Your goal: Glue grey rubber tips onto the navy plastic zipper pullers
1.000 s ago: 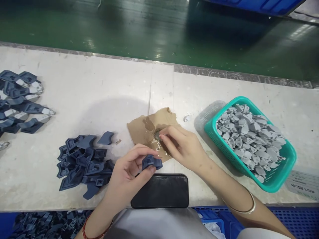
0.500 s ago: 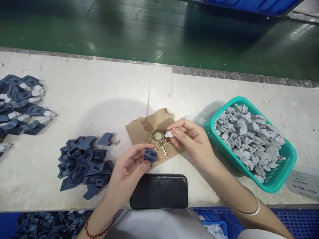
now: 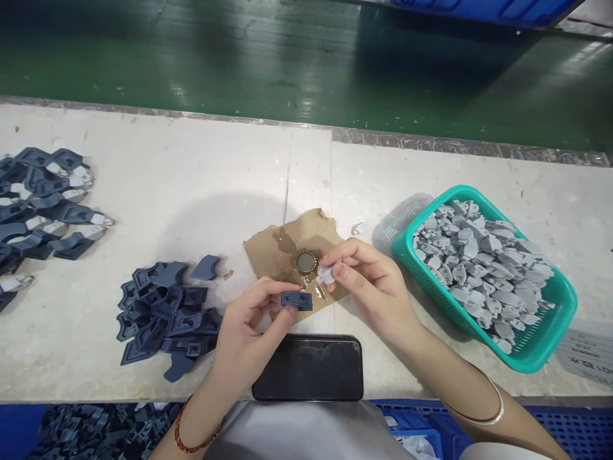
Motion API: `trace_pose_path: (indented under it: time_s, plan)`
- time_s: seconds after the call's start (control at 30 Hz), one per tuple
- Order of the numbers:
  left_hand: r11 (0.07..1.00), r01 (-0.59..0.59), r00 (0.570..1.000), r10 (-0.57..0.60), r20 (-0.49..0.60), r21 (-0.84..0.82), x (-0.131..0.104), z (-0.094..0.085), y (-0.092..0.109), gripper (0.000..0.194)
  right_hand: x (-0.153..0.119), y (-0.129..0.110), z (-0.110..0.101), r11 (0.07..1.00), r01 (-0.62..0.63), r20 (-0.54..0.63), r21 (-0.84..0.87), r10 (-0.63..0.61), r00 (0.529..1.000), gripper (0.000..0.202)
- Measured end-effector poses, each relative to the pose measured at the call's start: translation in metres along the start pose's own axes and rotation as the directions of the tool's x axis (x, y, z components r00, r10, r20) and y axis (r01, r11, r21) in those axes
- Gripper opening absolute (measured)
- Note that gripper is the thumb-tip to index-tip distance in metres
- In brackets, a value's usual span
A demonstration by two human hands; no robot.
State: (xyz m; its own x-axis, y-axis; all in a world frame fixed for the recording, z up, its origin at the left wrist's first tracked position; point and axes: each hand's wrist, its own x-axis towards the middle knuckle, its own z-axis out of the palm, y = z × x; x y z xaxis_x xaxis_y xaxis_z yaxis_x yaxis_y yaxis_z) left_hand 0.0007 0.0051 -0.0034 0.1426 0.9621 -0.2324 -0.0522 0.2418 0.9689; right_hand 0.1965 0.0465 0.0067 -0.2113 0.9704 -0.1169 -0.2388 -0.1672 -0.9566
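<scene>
My left hand [image 3: 258,319] pinches a dark blue plastic part [image 3: 297,301] with hollows in its face. My right hand [image 3: 371,281] is closed on a small light grey plastic piece [image 3: 326,275], held between thumb and fingertips a short way from the blue part. Beneath both hands lies a stained piece of brown cardboard [image 3: 268,246], wet in places. On it rests a bottle cap [image 3: 307,262] with a ridged rim. Another light grey piece [image 3: 358,228] lies on the table just past the cardboard.
A green basket [image 3: 565,306] of grey pieces stands at right, with a printed label [image 3: 587,351] beside it. At left is a pile of blue parts [image 3: 167,313]; joined blue-and-grey parts [image 3: 52,204] lie farther left. A black phone [image 3: 307,369] lies at the front edge.
The blue part has turned in my left hand and now shows its long hollowed face. My right hand has turned the grey piece and moved it slightly down, a little away from the cap.
</scene>
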Motion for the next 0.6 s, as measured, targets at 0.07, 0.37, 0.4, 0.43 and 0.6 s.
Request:
trace_pose_path:
  time_s: [0.07,0.37,0.4,0.43,0.6]
  plan:
    - [1.000,-0.027,1.000,0.027,-0.016,0.016,0.0008,-0.0009,0.0010,0.015,-0.0016,0.0006,0.0045,1.000,0.003,0.010,0.003,-0.003,1.000,0.014]
    - [0.993,0.080,0.993,-0.072,0.091,-0.089,-0.0021,-0.0006,0.0040,0.011,-0.0076,-0.0030,0.0099,0.993,0.041,0.058,-0.106,-0.035,0.998,0.015]
    - [0.992,0.094,0.992,-0.086,0.092,-0.083,-0.0022,-0.0006,0.0038,0.011,-0.0082,-0.0037,0.0091,0.989,0.050,0.068,-0.138,-0.040,0.997,0.014]
    - [0.993,0.098,0.992,-0.092,0.088,-0.060,-0.0022,-0.0009,0.0035,0.011,-0.0086,-0.0042,0.0082,0.981,0.065,0.077,-0.182,-0.051,0.996,0.013]
    - [0.993,0.094,0.987,-0.102,0.122,0.070,-0.0027,-0.0032,0.0002,0.018,-0.0074,-0.0043,0.0043,0.912,0.137,0.149,-0.388,-0.084,0.985,0.011]
